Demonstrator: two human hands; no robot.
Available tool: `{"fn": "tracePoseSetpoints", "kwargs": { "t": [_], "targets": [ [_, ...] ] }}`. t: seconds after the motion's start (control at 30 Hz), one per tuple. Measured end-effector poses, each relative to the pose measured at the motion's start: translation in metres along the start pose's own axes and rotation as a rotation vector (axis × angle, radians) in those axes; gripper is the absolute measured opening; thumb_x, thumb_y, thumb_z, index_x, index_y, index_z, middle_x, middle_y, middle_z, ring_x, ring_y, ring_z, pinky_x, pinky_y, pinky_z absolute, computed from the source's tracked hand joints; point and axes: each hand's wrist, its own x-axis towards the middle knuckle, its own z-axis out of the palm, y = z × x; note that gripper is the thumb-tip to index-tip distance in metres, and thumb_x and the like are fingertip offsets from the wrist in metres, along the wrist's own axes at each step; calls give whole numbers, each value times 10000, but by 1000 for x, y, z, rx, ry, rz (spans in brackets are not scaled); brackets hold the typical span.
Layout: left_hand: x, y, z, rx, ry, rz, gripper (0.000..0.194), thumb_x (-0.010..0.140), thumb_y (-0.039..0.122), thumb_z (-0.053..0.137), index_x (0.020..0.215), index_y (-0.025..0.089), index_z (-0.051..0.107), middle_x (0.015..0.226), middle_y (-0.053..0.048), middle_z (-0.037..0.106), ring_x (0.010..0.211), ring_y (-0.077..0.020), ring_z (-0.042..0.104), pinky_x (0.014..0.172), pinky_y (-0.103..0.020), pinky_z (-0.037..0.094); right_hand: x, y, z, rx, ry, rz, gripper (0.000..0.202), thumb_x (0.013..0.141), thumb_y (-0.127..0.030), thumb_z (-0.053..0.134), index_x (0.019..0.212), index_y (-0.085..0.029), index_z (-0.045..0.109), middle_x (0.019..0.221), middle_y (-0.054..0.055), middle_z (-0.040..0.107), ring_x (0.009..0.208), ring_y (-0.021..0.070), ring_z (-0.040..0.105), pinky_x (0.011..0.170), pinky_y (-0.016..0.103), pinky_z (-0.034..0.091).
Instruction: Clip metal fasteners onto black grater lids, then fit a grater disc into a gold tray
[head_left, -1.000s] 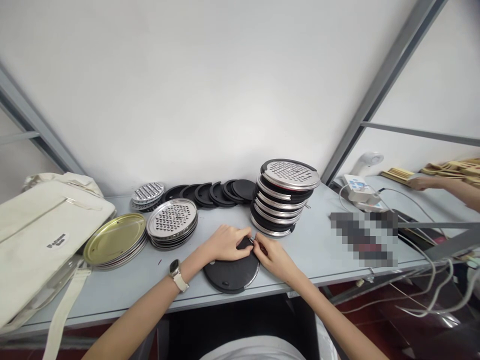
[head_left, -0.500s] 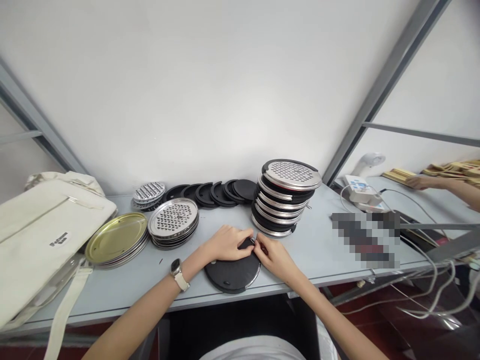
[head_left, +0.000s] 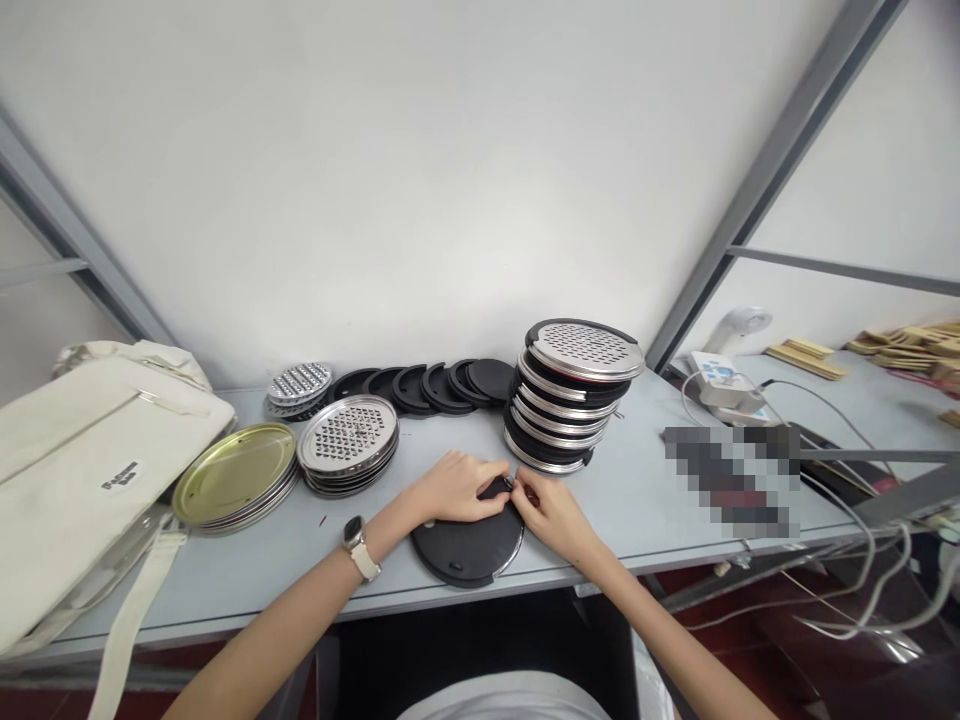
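A round black disc (head_left: 465,552) with a shiny metal edge lies near the table's front edge. Across its upper part rests my left hand (head_left: 459,487), thumb on the disc and fingers curled at the far rim, holding it. My right hand (head_left: 551,512) is closed at the rim's upper right, its fingertips pinching a small metal part (head_left: 510,482). What the fingertips cover is hidden. Behind and to the right, a tall stack of black-and-metal discs (head_left: 574,400) is topped by a perforated metal plate (head_left: 585,348).
Grater plates (head_left: 351,435) are stacked left of my hands, beside gold-coloured round plates (head_left: 234,475). Black covers (head_left: 411,388) lean in a row along the wall. A cream bag (head_left: 112,470) fills the left end. White cables and a power strip (head_left: 712,375) lie right, near wooden pieces (head_left: 806,357).
My hands and the disc have barely moved, with the fingers still at the rim. The other person's hand at the far right has drawn away from the wooden pieces.
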Motion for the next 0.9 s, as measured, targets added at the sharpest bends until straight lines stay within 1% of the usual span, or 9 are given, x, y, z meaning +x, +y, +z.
{"fn": "tracePoseSetpoints", "kwargs": {
  "t": [0.4, 0.73, 0.9],
  "targets": [
    [-1, -2, 1, -93, -7, 5, 165, 838, 298, 531, 754, 196, 433, 588, 56, 495, 506, -95, 438, 522, -233, 252, 1, 4, 2, 25, -19, 16, 244, 890, -237, 407, 659, -210, 334, 557, -57, 376, 510, 107, 349, 521, 243, 225],
    [-1, -2, -1, -143, -13, 7, 188, 838, 303, 542, 749, 195, 418, 581, 66, 460, 497, -82, 405, 522, -226, 255, 4, 3, -1, 156, -52, 15, 259, 877, -236, 407, 637, -206, 316, 571, -57, 349, 535, 105, 335, 524, 239, 235],
    [-1, -2, -2, -161, -20, 12, 194, 846, 311, 540, 749, 194, 420, 583, 67, 453, 501, -81, 407, 527, -224, 267, 5, 6, -1, 175, -60, 20, 259, 876, -236, 413, 635, -202, 324, 572, -58, 338, 542, 105, 324, 525, 237, 230]
  ]
}}
